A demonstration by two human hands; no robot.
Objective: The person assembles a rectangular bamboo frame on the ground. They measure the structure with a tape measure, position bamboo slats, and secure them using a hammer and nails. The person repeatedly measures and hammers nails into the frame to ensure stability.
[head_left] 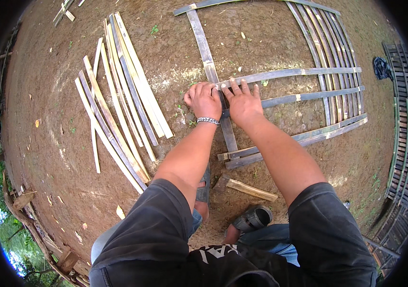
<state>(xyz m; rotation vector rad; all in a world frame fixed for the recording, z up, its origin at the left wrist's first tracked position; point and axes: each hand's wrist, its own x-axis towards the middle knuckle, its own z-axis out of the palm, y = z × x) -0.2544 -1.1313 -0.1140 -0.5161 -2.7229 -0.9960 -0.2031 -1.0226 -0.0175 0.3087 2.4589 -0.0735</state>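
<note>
A frame of split bamboo slats lies on the ground before me. My left hand (204,101), with a chain bracelet at the wrist, is curled at the crossing of the upright bamboo slat (200,39) and a long crosswise bamboo slat (280,75). Its thumb presses by that slat's left end. Beside it my right hand (245,102) lies with fingers spread over the same crosswise slat. Just below, another crosswise slat (290,99) runs partly under my right hand. What my left fingers cover is hidden.
Loose bamboo strips (139,79) lie to the left. Closely set slats (335,62) form the frame's right end. A wooden-handled tool with a dark head, like a hatchet (252,189), rests near my sandalled feet. A slatted bamboo panel (404,124) stands at far right, by a dark plastic bag (382,68).
</note>
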